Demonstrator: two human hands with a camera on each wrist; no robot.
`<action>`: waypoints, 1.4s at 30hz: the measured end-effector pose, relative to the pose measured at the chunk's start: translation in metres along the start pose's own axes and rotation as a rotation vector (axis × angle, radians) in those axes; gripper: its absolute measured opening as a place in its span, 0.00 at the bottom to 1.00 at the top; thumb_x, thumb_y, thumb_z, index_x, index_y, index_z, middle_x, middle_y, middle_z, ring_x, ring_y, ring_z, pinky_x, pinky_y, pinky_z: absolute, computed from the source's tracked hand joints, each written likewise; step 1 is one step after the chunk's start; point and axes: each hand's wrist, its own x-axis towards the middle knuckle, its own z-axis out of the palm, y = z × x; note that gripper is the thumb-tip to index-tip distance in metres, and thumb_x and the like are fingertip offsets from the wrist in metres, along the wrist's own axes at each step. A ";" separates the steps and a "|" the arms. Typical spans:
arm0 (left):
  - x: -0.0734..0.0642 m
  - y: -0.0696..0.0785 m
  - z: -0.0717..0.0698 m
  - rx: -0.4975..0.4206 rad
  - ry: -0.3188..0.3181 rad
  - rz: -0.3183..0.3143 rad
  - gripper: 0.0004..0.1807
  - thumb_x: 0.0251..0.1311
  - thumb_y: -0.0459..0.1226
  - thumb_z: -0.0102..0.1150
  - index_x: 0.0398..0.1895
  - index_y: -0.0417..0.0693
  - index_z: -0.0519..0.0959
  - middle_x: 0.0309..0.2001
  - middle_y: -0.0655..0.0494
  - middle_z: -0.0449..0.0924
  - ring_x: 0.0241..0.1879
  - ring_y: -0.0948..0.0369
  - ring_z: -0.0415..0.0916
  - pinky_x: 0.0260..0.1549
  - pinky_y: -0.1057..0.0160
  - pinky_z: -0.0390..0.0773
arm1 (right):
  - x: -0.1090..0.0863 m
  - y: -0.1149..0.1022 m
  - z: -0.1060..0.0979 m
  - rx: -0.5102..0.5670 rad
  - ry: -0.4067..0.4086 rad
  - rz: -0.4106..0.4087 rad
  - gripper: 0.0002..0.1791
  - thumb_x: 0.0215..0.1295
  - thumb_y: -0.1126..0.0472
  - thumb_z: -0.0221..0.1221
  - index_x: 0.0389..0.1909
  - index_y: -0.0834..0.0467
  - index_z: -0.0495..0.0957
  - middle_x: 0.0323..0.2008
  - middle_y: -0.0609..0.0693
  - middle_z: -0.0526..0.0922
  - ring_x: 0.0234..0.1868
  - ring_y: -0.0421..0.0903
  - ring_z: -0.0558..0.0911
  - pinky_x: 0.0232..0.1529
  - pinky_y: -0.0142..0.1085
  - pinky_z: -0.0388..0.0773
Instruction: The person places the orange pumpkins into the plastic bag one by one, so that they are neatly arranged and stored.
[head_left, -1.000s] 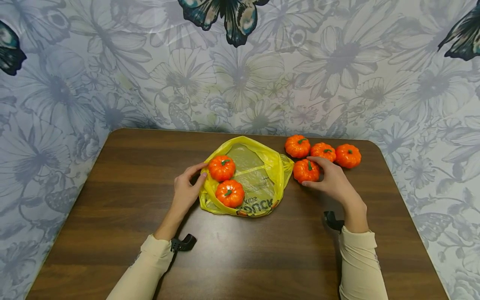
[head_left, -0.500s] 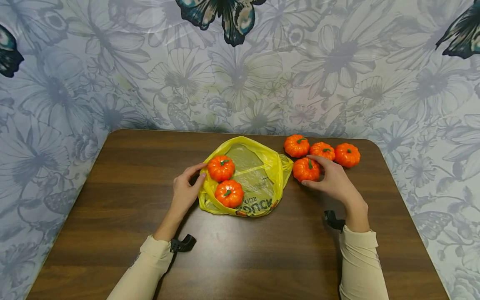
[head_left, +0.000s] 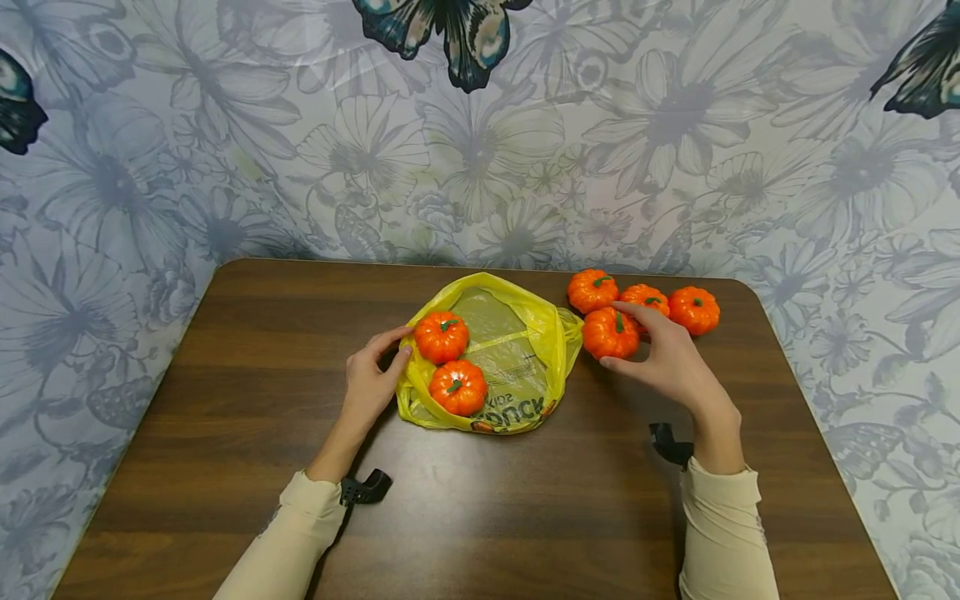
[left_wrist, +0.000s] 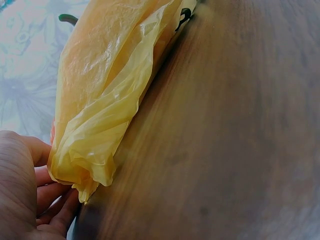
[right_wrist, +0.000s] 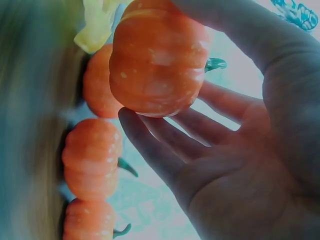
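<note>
My right hand (head_left: 671, 358) grips a small orange pumpkin (head_left: 607, 335) with a green stem, thumb on one side and fingers on the other. In the right wrist view that pumpkin (right_wrist: 157, 62) stands out in front of the others in the row. At the left, my left hand (head_left: 372, 373) pinches the edge of an open yellow plastic bag (head_left: 517, 367). The left wrist view has the bag's crumpled side (left_wrist: 100, 110) at the fingertips. Inside the bag's mouth lie two more pumpkins, one behind (head_left: 442, 337) and one in front (head_left: 458, 387).
Along the table's back right stand three pumpkins: a left one (head_left: 592, 291), a middle one (head_left: 647, 297) partly covered by the right hand, and a right one (head_left: 694, 310). The brown wooden table (head_left: 510, 517) ends at a flower-patterned wall (head_left: 480, 167).
The right hand has shifted the gripped pumpkin slightly up and to the left over the last half second. The left hand and the bag stay in place.
</note>
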 end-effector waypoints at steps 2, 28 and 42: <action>0.000 0.000 0.000 0.001 -0.001 -0.002 0.17 0.71 0.36 0.65 0.61 0.49 0.86 0.59 0.49 0.87 0.61 0.53 0.83 0.60 0.75 0.71 | 0.000 -0.004 0.002 0.002 0.001 -0.014 0.44 0.57 0.55 0.79 0.74 0.57 0.71 0.68 0.58 0.78 0.65 0.60 0.79 0.65 0.61 0.74; 0.000 0.002 -0.002 -0.004 -0.009 -0.008 0.17 0.71 0.35 0.64 0.61 0.48 0.85 0.59 0.48 0.86 0.62 0.52 0.82 0.64 0.54 0.77 | 0.008 -0.071 0.041 0.035 -0.109 -0.248 0.46 0.56 0.56 0.79 0.74 0.58 0.70 0.69 0.53 0.78 0.69 0.53 0.77 0.70 0.53 0.74; 0.004 0.000 -0.002 -0.006 0.000 0.005 0.16 0.71 0.34 0.65 0.60 0.48 0.86 0.59 0.48 0.87 0.60 0.51 0.84 0.62 0.49 0.79 | 0.011 -0.083 0.062 0.012 -0.283 -0.307 0.45 0.52 0.59 0.80 0.72 0.59 0.73 0.66 0.54 0.80 0.69 0.55 0.78 0.71 0.54 0.73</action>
